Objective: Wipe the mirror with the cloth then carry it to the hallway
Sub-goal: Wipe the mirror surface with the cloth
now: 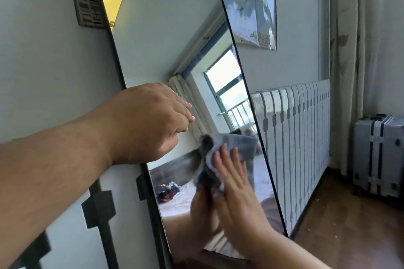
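A tall mirror [170,35] with a thin dark frame and rounded top corners leans against the wall, tilted in my view. My left hand [153,122] curls over its left edge at mid height and grips the frame. My right hand [231,179] lies flat on the glass lower down, fingers spread, pressing a grey cloth [209,150] against it. Part of the cloth is bunched under my palm; its reflection and that of my hand show in the glass.
A white radiator cover [301,137] runs along the wall to the right of the mirror. A silver suitcase [378,155] stands by the curtain [360,50] at far right. A poster [251,2] hangs above. Wooden floor [341,229] lies below.
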